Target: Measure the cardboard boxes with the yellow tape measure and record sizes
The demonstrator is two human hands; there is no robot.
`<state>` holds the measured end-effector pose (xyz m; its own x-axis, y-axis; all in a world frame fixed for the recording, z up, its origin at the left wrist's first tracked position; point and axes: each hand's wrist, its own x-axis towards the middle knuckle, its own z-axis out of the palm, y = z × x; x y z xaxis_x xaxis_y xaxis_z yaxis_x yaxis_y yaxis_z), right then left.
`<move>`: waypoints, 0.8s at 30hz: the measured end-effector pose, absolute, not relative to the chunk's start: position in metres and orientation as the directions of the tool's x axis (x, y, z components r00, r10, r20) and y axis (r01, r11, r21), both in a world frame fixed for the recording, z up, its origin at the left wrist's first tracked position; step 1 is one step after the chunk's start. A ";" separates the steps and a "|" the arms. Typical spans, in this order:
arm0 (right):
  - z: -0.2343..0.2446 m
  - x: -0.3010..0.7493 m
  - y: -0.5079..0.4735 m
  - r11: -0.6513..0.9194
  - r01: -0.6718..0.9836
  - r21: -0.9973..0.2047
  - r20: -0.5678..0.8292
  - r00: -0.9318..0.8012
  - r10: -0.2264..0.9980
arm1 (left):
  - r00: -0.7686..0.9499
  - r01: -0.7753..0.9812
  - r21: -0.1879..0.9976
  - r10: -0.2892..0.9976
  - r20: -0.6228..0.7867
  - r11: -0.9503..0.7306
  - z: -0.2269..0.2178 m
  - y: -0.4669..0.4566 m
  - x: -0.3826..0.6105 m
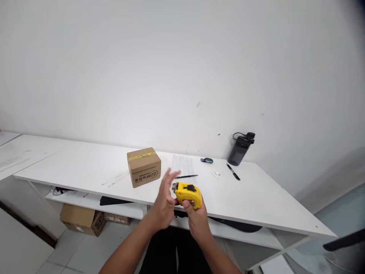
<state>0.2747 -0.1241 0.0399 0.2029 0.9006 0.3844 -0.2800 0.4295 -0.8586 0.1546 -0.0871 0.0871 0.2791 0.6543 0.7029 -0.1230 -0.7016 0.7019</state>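
A yellow tape measure with a black slide button is held in my right hand, the thumb lying across its near side. The metal hook at its end points left. My left hand is raised just left of the hook, fingers stretched upward; whether it touches the case I cannot tell. Behind the hands a sheet of paper lies on the white table, with a black pen along its near edge. To the left of the paper stands a closed cardboard box with yellow tape across its top.
A dark bottle stands at the back right by the wall. Near it lie a black marker, a small white object and a dark key-fob-like item. Below the white table, cardboard boxes sit on the floor.
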 end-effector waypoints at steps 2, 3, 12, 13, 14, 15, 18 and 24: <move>0.043 0.274 -0.131 0.399 -0.261 -0.879 0.295 0.360 0.885 | 0.226 0.078 0.720 0.715 0.661 -0.690 0.095 -0.066 0.134; 0.045 0.278 -0.136 0.389 -0.227 -0.893 0.278 0.401 0.873 | 0.070 0.200 0.737 0.759 0.647 -0.646 0.099 -0.049 0.121; 0.132 0.274 -0.090 0.387 0.289 -0.875 0.444 0.166 0.880 | -0.201 -0.085 0.990 0.975 0.091 -0.110 0.092 0.075 0.044; 0.145 0.266 -0.066 0.380 0.372 -0.847 0.438 0.085 0.895 | -0.126 -0.111 0.988 0.988 0.091 -0.105 0.091 0.078 0.040; 0.155 0.258 -0.041 0.387 0.465 -0.796 0.449 0.025 0.893 | -0.036 -0.127 0.987 0.995 0.094 -0.098 0.091 0.080 0.037; 0.163 0.249 -0.016 0.389 0.558 -0.733 0.453 -0.025 0.891 | 0.061 -0.139 0.986 0.993 0.100 -0.091 0.091 0.081 0.033; 0.172 0.224 0.046 0.397 0.733 -0.552 0.404 -0.181 0.896 | 0.263 -0.148 0.986 0.958 0.117 -0.080 0.094 0.084 0.023; 0.152 0.186 0.088 0.456 0.780 -0.429 0.382 -0.301 0.874 | 0.345 -0.142 0.989 0.934 0.095 -0.049 0.091 0.091 0.019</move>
